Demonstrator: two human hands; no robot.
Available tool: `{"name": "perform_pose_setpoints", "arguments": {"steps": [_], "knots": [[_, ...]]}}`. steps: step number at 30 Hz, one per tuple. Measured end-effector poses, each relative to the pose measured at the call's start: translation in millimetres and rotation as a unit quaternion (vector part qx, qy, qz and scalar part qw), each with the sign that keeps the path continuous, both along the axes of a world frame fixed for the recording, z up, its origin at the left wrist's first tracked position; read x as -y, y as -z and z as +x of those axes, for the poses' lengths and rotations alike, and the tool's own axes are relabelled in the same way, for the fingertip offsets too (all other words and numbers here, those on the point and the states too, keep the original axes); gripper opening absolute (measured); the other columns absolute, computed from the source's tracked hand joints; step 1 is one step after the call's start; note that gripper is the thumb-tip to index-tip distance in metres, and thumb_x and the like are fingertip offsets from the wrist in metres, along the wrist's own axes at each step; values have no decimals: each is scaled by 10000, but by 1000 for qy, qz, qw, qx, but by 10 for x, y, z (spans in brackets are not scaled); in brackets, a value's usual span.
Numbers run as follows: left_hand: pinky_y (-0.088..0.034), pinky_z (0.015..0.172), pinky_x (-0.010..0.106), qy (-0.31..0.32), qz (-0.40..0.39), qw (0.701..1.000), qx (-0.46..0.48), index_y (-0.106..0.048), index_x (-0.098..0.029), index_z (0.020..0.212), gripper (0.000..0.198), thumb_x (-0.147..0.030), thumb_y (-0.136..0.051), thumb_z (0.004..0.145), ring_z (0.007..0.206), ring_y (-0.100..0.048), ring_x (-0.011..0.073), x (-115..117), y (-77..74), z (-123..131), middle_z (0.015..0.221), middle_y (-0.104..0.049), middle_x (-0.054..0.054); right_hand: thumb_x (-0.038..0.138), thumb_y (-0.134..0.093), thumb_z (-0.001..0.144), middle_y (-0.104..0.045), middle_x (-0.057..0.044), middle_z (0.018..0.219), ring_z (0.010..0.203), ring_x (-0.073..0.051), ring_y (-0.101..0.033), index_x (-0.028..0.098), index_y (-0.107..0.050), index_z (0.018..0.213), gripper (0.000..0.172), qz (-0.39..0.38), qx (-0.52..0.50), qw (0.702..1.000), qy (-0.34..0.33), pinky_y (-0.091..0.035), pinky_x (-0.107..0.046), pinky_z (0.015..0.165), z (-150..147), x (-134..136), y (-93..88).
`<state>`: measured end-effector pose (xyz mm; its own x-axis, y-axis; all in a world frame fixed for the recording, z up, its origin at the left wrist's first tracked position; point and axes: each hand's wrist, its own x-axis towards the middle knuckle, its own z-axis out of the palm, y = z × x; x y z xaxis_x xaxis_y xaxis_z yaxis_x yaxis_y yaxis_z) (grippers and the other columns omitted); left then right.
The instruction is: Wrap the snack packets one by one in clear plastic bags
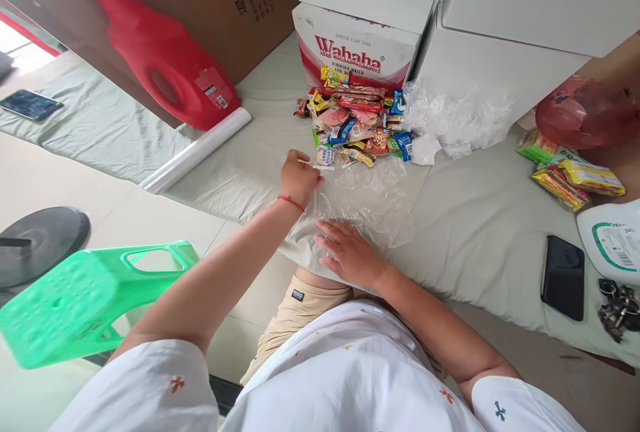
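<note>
A clear plastic bag (pixel 370 199) lies crumpled and flat on the pale cloth in front of me. My left hand (pixel 300 177), a red string round its wrist, is closed at the bag's left edge, fingers curled and pinching the film. Near the bag's lower edge, my right hand (pixel 350 253) lies with fingers stretched out over the film and cloth. Just beyond the bag is a heap of small wrapped snacks (pixel 357 115) in mixed colours. A white-and-blue snack packet (pixel 325 157) sits close to my left fingertips.
Behind the snacks stands a Wahaha carton (pixel 357 45), with crumpled clear plastic (pixel 460 119) to its right. A red jug (pixel 165 52) and a plastic film roll (pixel 197 152) lie left. Rightward are snack packs (pixel 575 172), a phone (pixel 563 277) and keys (pixel 620 309). A green stool (pixel 90 292) stands lower left.
</note>
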<state>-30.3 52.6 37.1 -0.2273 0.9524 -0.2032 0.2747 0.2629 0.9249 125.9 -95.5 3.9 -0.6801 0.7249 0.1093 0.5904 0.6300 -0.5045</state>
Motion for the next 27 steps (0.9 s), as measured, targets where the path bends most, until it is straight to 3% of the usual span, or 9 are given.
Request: {"name": "perform_pose_setpoints", "arguments": {"steps": [3, 5, 7, 12, 15, 17, 20, 22, 27], "knots": [[-502, 1062, 423, 95, 70, 987, -108, -705, -159, 944, 175, -46, -607, 853, 1128, -642, 233, 203, -29, 171, 1178, -679, 102, 292, -602, 1007, -421, -145, 1647, 1557, -288, -329, 143, -578, 1434, 453, 1, 20, 1000, 6, -279, -500, 1292, -29, 8, -15], [-395, 1187, 490, 206, 132, 936, -252, -745, -169, 984, 194, -121, -577, 900, 1328, -568, 293, 301, -1, 279, 1290, -683, 131, 294, -603, 1006, -463, -156, 1617, 1548, -301, -341, 135, -554, 1462, 485, -1, 35, 999, 12, -262, -524, 1294, -65, 56, -21], [-274, 1247, 590, 269, 165, 866, -387, -722, -171, 1211, 327, -227, -497, 982, 1468, -459, 327, 371, 76, 339, 1454, -618, 164, 294, -582, 1014, -471, -158, 1612, 1546, -309, -341, 130, -515, 1501, 518, -9, 47, 999, 12, -238, -552, 1297, -113, 167, -19], [-93, 1233, 741, 255, 142, 818, -496, -495, -227, 1548, 549, -431, -328, 1066, 1567, -309, 353, 511, 338, 252, 1667, -391, 162, 305, -535, 1031, -360, -127, 1687, 1596, -295, -224, 137, -506, 1514, 513, -65, 47, 996, -29, -166, -575, 1308, -177, 532, -83], [-83, 1181, 807, 244, 123, 819, -505, -426, -273, 1598, 604, -519, -309, 1060, 1587, -226, 409, 565, 411, 186, 1714, -288, 154, 396, -591, 1011, -539, -80, 1575, 1531, -262, -372, 225, -595, 1447, 468, -113, -15, 989, -89, -284, -504, 1277, -37, 418, -294], [-92, 1155, 835, 250, 104, 821, -502, -399, -286, 1613, 624, -546, -306, 1053, 1592, -192, 432, 576, 414, 176, 1724, -257, 156, 398, -567, 1024, -686, -56, 1395, 1383, -229, -548, 278, -652, 1381, 385, -120, -71, 988, -63, -431, -415, 1177, 138, 71, -489], [-77, 1148, 844, 257, 95, 821, -500, -379, -284, 1623, 646, -567, -297, 1049, 1597, -164, 437, 574, 386, 183, 1730, -236, 159, 365, -498, 1042, -724, -105, 1256, 1195, -277, -642, 258, -683, 1320, 351, -27, -60, 984, 167, -502, -462, 1072, 410, -770, -721], [-59, 1149, 844, 257, 97, 823, -497, -381, -277, 1623, 653, -573, -285, 1049, 1598, -160, 437, 575, 367, 185, 1728, -238, 164, 293, -553, 992, -684, -148, 1308, 1239, -328, -598, 205, -648, 1363, 394, 59, 2, 962, 265, -473, -506, 1092, 527, -1392, -765], [-41, 1147, 849, 264, 97, 830, -481, -374, -267, 1627, 659, -569, -255, 1054, 1596, -162, 443, 582, 346, 162, 1726, -243, 161, 310, -741, 856, -322, -198, 1675, 1476, -434, -350, 131, -383, 1602, 846, 111, 175, 939, 275, -358, -566, 1180, 517, -2475, -547]]}}
